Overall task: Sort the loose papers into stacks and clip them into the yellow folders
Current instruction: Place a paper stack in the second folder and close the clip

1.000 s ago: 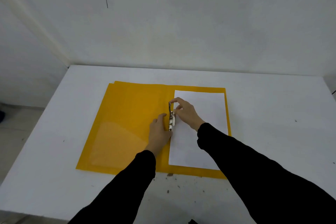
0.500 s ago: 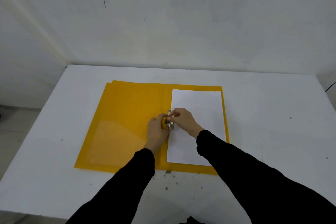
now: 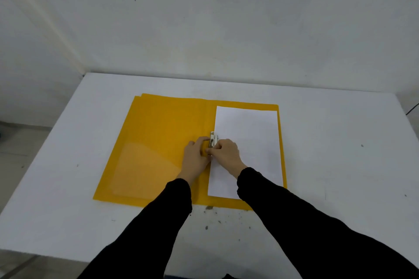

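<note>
A yellow folder (image 3: 158, 142) lies open flat on the white table (image 3: 340, 165). A stack of white paper (image 3: 249, 133) rests on its right half. At the spine sits a metal clip (image 3: 213, 138), lying flat over the paper's left edge. My left hand (image 3: 196, 156) presses on the folder just left of the clip, thumb touching its lower end. My right hand (image 3: 224, 153) rests on the paper with its fingers closed on the clip's lower part. A second yellow edge (image 3: 137, 99) shows under the folder's far left corner.
The table stands against a white wall (image 3: 226, 29). Dark specks (image 3: 209, 208) mark the table near its front edge, below the folder. A dark cable (image 3: 412, 108) shows at the far right.
The clip lever stood raised under my right fingers a second ago; it has been pushed down flat onto the paper. My right hand slid toward me along the clip.
</note>
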Tool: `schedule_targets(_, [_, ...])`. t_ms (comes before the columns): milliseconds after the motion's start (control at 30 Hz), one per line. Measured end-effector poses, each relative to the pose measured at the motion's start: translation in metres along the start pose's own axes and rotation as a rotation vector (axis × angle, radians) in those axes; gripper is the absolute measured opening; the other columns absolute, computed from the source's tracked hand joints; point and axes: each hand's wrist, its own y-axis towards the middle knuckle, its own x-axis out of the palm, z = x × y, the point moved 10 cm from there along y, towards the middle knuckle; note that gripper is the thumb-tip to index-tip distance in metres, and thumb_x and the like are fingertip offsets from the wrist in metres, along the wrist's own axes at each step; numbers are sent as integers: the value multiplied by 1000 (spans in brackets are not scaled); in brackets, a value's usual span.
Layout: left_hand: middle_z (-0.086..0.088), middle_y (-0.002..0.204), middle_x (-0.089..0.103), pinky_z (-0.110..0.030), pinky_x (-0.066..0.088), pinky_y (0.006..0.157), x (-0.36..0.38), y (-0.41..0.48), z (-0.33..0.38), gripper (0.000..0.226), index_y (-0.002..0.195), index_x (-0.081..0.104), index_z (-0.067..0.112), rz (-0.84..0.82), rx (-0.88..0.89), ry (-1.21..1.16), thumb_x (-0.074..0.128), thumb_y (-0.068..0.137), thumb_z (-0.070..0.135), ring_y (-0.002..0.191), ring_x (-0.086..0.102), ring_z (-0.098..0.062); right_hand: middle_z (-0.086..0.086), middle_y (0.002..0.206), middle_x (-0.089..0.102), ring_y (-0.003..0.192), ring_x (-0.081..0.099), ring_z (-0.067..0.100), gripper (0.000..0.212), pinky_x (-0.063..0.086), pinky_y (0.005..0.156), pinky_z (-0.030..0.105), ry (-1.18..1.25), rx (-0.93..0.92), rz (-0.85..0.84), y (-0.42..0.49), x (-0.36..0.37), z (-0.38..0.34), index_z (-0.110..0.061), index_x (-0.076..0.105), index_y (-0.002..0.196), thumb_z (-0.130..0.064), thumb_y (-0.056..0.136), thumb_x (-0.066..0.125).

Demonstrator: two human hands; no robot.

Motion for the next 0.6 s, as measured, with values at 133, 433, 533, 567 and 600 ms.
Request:
schedule_targets(133, [-6, 85, 50, -26, 33, 58, -2, 7, -1, 47, 126, 54, 27, -108, 4, -44, 62, 84, 7, 77, 48, -22, 2, 94, 43, 97, 49, 24, 32, 41, 75, 35, -92, -83, 101, -7, -2, 1, -19, 49, 66, -32, 79, 75])
schedule_targets(433, [2, 82, 59, -37, 53, 67, -5, 32, -7, 12, 98, 61, 28, -197, -68, -166, 64, 86, 29, 70, 53, -18, 3, 94, 39, 85, 45, 21, 28, 47, 77, 38, -25, -111, 228, -14, -1, 3, -12, 53, 73, -16, 71, 80])
schedule_targets(533, [4, 72, 57, -27, 46, 47, -4, 36, -8, 12, 92, 59, 23, -203, -97, -194, 67, 85, 29, 58, 50, -15, 3, 96, 39, 85, 45, 19, 29, 46, 76, 33, -41, -95, 240, -14, 0, 2, -12, 53, 75, -18, 72, 80])
schedule_targets(567, [3, 70, 55, -25, 42, 45, -2, 37, -10, 11, 89, 58, 22, -211, -115, -194, 67, 85, 27, 55, 48, -15, 2, 97, 40, 86, 45, 19, 29, 45, 76, 32, -58, -83, 233, -13, 1, 3, -12, 52, 75, -19, 73, 80])
schedule_targets(600, [2, 68, 54, -25, 40, 43, -1, 39, -12, 13, 84, 55, 21, -218, -134, -189, 67, 85, 26, 53, 46, -16, 2, 99, 41, 88, 46, 19, 29, 44, 76, 30, -91, -72, 224, -13, 2, 4, -13, 52, 76, -22, 74, 80])
